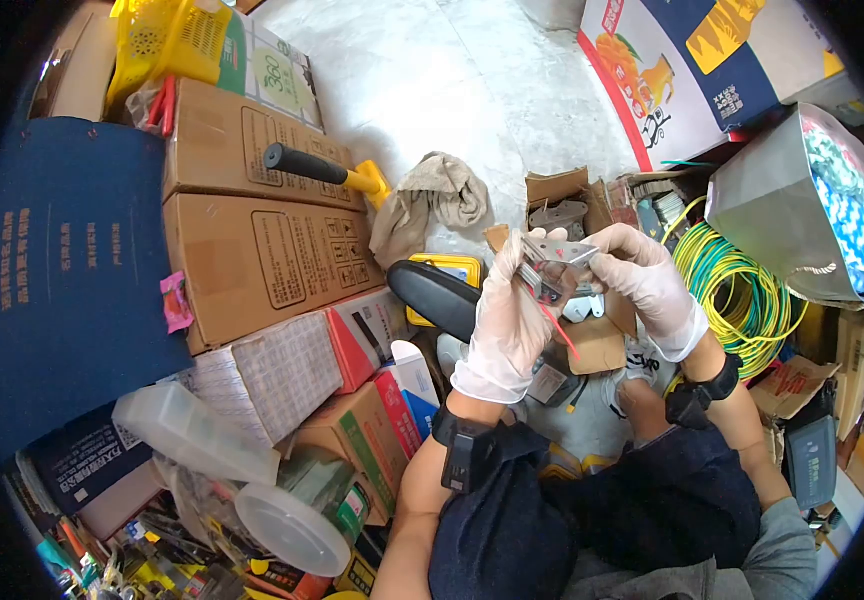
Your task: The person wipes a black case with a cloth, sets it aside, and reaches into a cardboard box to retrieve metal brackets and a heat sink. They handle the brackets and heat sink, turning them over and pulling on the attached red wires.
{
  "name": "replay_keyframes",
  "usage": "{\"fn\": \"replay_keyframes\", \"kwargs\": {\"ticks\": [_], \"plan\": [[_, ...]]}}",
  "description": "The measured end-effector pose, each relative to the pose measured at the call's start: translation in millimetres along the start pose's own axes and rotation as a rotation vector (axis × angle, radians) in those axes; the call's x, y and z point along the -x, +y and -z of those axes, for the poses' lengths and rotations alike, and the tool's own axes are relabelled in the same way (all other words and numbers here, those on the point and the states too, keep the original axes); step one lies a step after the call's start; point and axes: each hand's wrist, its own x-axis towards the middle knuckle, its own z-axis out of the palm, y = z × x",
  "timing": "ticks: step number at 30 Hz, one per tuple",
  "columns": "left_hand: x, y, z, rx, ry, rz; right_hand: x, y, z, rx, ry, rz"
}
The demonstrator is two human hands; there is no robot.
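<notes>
My left hand (508,325), in a thin white glove, grips one side of a small shiny piece (562,258) that looks like clear plastic with grey metal parts. Gloved as well, my right hand (652,285) pinches the piece's other edge between thumb and fingers. A thin red strip (564,338) hangs from beside the left hand; where it is attached is hidden. Below the hands an open cardboard box (600,347) shows light-coloured items inside. The exact kind of the held piece cannot be made out.
Brown cartons (242,265) line the left, with a black-and-yellow handled tool (312,165) above them. A grey cloth (432,205) lies on the floor. At right are a yellow-green wire coil (732,300) and a grey bin (767,195). A black padded object (434,298) sits near my left hand.
</notes>
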Motion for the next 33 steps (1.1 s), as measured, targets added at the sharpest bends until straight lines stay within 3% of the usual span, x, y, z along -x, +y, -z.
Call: {"fn": "replay_keyframes", "kwargs": {"ticks": [6, 8, 11, 16, 22, 25, 27, 29, 31, 33], "plan": [[-1, 0, -3, -0.017, -0.038, -0.001, -2, 8, 2, 0.259, 0.017, 0.164], [1, 1, -8, -0.019, -0.042, 0.012, -4, 8, 9, 0.636, 0.004, 0.345], [4, 4, -14, -0.017, -0.054, 0.024, 2, -12, -3, 0.838, 0.042, 0.25], [2, 5, -7, 0.006, -0.095, 0.018, 0, -8, 6, 0.745, 0.102, 0.308], [0, 8, -2, 0.041, -0.151, 0.038, -1, -5, 7, 0.692, 0.159, 0.13], [0, 6, -7, -0.024, -0.035, 0.014, -1, -3, 7, 0.921, 0.07, 0.055], [3, 7, -15, -0.033, 0.002, 0.01, -3, 6, 16, 1.138, -0.086, 0.157], [3, 10, -14, -0.042, 0.04, 0.007, -4, 8, 15, 1.217, -0.219, 0.001], [-1, 15, -7, 0.049, -0.182, 0.053, -8, 26, 23, 1.265, -0.32, -0.059], [-3, 18, -6, 0.087, -0.182, 0.05, -15, 41, 23, 1.333, -0.333, -0.099]]}}
